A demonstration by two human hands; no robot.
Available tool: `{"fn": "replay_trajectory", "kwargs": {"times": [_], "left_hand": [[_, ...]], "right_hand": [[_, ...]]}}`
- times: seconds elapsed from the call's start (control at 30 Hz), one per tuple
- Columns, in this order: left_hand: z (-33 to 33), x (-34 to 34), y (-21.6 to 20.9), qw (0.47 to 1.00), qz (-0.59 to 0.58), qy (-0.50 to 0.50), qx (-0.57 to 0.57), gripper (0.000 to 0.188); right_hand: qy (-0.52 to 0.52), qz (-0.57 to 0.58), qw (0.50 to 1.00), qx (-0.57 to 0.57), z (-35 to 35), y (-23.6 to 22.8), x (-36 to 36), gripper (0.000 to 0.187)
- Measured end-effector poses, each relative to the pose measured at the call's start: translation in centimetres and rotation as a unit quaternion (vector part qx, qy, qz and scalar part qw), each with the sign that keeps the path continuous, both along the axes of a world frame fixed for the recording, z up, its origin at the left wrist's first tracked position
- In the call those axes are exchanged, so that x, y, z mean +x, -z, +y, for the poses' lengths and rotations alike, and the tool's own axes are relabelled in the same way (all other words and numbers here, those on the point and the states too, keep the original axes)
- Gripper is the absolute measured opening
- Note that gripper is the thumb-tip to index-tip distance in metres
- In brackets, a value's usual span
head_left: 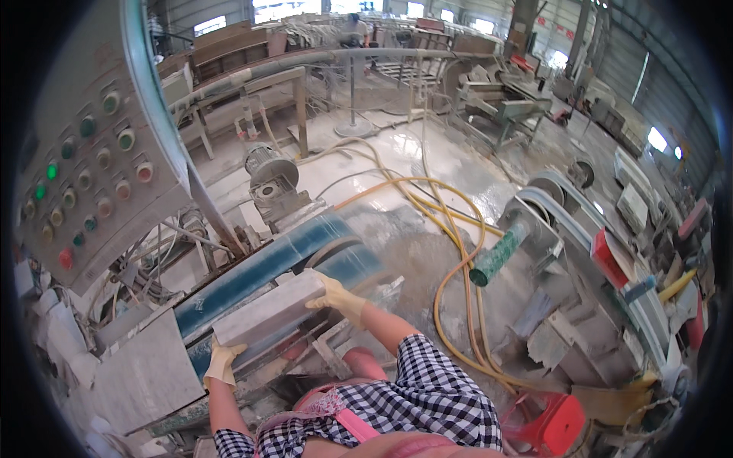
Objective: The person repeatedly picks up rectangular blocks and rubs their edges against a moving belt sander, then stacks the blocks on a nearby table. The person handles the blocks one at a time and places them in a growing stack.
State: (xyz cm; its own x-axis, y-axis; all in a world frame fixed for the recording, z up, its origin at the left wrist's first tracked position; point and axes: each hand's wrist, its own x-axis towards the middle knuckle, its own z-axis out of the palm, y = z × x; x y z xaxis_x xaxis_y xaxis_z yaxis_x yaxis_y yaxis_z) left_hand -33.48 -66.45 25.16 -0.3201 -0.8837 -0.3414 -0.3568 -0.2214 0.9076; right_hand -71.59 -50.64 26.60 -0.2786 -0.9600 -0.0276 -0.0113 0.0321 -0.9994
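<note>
- Left hand (221, 365), in a pale yellow glove: at the near left end of a long grey block (267, 311), fingers bent about that end and thumb laid toward its lower edge. Grip taken up by the block.
- Right hand (336, 300), gloved alike: at the opposite end of the block, fingers against the end face and upper corner. Grip likewise taken up by the block; the fingertips on the underside cannot be seen.
- Block: held lengthwise between both hands, slanting up from left to right, in front of the person and beside the upper blue conveyor belt (259, 263). Whether the machine beneath bears any of its weight cannot be told.
- Lower blue belt (355, 267): shows beyond the block's right end, close to the right hand.
- Grey flat sheet (145, 370): lies left of the left hand, just beside it.
- Control panel (99, 160): stands at upper left, with rows of round buttons; two green lamps lit, a red button near its lower edge.
- Electric motor (273, 177): mounted beyond the upper belt.
- Yellow and orange hoses (458, 252): looped over the wet, dusty floor (405, 229), right of the machine.
- Green cylinder (500, 253): projects from machinery at right.
- Red plastic stool (561, 424): at lower right, near the person's checked shirt (435, 382).
</note>
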Motion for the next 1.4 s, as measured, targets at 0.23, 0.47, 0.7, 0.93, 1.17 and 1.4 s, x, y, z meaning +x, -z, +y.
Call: {"fn": "replay_trajectory", "kwargs": {"times": [0.23, 0.47, 0.7, 0.93, 1.17, 1.4], "left_hand": [[4.2, -3.3, -1.0, 0.920, -0.110, 0.316, -0.204, 0.054], [13.6, -9.0, 2.7, 0.889, -0.119, 0.430, -0.106, 0.053], [18.1, -10.8, 3.0, 0.868, -0.109, 0.483, -0.047, 0.052], [18.2, -12.5, 4.0, 0.871, -0.136, 0.472, -0.018, 0.050], [13.5, -13.5, 4.2, 0.883, -0.177, 0.434, -0.037, 0.049], [0.2, -7.8, -0.4, 0.907, -0.199, 0.349, -0.124, 0.048]], "right_hand": [[0.083, 0.141, 0.985, -0.053, -0.2, -0.1, 0.4, 0.090], [0.076, 0.130, 0.988, -0.033, -0.3, 0.9, 0.1, 0.089], [0.092, 0.156, 0.982, -0.049, -0.3, 1.0, 0.1, 0.089], [0.097, 0.133, 0.984, -0.065, 0.4, 2.3, -0.2, 0.090], [0.129, 0.152, 0.976, -0.088, 0.0, 2.9, 0.0, 0.084], [0.037, 0.288, 0.954, -0.075, 0.3, -0.4, -2.2, 0.100]]}}
